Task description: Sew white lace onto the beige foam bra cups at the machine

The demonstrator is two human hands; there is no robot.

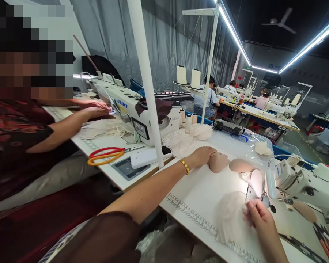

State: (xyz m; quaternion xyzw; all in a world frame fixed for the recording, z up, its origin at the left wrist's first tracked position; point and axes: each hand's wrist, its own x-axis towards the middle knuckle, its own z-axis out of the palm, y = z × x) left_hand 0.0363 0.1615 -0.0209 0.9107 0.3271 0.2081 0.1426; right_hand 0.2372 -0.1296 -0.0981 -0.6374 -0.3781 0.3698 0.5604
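My left hand (pixel 201 157), with a gold bracelet at the wrist, reaches across the white sewing table (pixel 192 190). Its fingers are closed over the left edge of a beige fabric cup (pixel 219 163); their tips are partly hidden. A second beige cup (pixel 239 165) lies to the right of it. My right hand (pixel 260 215) is pinched in front of the lit needle area of the sewing machine (pixel 290 173); what is between its fingertips I cannot make out. Sheer whitish fabric (pixel 230 215) lies beside these fingers. A pinkish cup (pixel 256 182) stands near the needle.
Ruffled cream fabric (pixel 193 137), thread cones (pixel 188 120) and a dark box (pixel 228 127) line the table's far side. A white pole (pixel 146 73) rises at left. Scissors (pixel 105 155) and a white phone (pixel 145 157) lie by a co-worker's machine (pixel 126 106). Pens (pixel 325 241) sit lower right.
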